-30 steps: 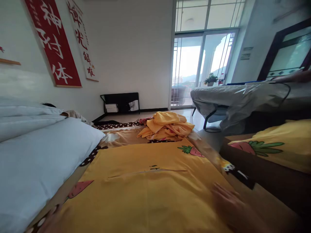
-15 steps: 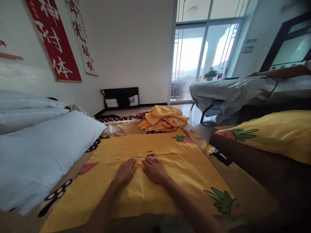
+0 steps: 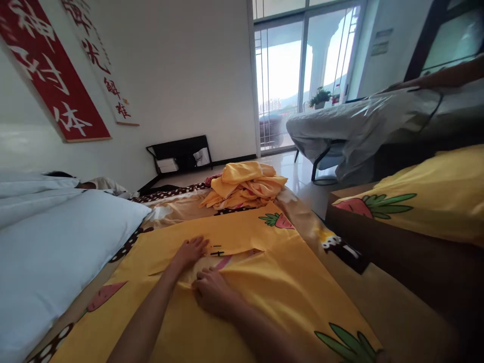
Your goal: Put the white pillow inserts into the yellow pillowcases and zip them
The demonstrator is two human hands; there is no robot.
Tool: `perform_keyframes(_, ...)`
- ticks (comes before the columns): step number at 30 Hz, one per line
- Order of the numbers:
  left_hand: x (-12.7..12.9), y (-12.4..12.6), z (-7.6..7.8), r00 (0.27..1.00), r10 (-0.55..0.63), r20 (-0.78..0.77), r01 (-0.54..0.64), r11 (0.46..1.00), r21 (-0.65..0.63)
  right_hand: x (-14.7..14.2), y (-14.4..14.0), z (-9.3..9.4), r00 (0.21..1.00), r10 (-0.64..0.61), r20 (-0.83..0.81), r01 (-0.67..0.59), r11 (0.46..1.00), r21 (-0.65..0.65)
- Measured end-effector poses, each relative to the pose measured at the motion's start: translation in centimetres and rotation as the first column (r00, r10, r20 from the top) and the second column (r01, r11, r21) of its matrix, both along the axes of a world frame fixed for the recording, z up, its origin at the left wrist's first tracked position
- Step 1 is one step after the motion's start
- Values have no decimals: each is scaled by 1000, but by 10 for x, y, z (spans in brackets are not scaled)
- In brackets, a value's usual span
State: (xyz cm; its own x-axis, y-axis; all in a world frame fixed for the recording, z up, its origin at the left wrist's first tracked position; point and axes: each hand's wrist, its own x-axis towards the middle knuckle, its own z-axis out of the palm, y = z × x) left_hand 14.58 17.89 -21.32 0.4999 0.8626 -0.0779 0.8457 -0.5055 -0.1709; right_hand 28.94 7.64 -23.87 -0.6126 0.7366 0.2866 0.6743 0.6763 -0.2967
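A yellow pillowcase (image 3: 295, 302) printed with pink carrots lies spread flat, with a slit across its middle gaping so that pale cloth shows inside. My left hand (image 3: 192, 250) rests on the panel beyond the slit, fingers stretched out flat on the fabric. Curled over the slit's nearer edge, my right hand (image 3: 214, 291) grips the pillowcase and draws that edge toward me. A small dark printed mark sits just right of my left fingertips.
White pillows (image 3: 68, 252) are piled on the left. Crumpled yellow cloth (image 3: 244, 184) lies beyond the pillowcase. At right, a yellow printed pillow (image 3: 434, 196) rests on a cardboard box (image 3: 378, 227). Behind it stands a plastic-covered table (image 3: 340, 123), with another person's arm (image 3: 446, 75) over it.
My right hand has moved down and left, pulling the slit's near edge open. My left hand has shifted slightly to the far side of the slit. The view has turned a little.
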Motion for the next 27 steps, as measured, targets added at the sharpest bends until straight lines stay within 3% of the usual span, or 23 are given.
perform_keyframes(5,3,18,2,994,106,-24,-102,986,128,1,-10,3,982,170,-88,-171,985,-6)
perform_keyframes(12,25,32,-5,931,353,91,-365,895,257,-2,-17,0,940,309,-143,-312,950,2)
perform_keyframes(16,33,25,-11,896,405,182,-440,862,251,3,-19,0,926,340,-165,-344,939,3)
perform_keyframes(19,26,10,-15,897,379,227,-430,867,250,8,-25,4,932,308,-190,-311,950,17)
perform_keyframes(23,-21,-24,0,905,352,241,-411,871,271,41,-45,9,949,194,-250,-177,980,88)
perform_keyframes(25,-65,-51,18,887,379,262,-449,837,312,78,-61,2,954,94,-285,-39,981,192)
perform_keyframes(27,-121,-86,38,847,438,302,-527,768,365,127,-81,-16,973,-16,-229,89,946,313)
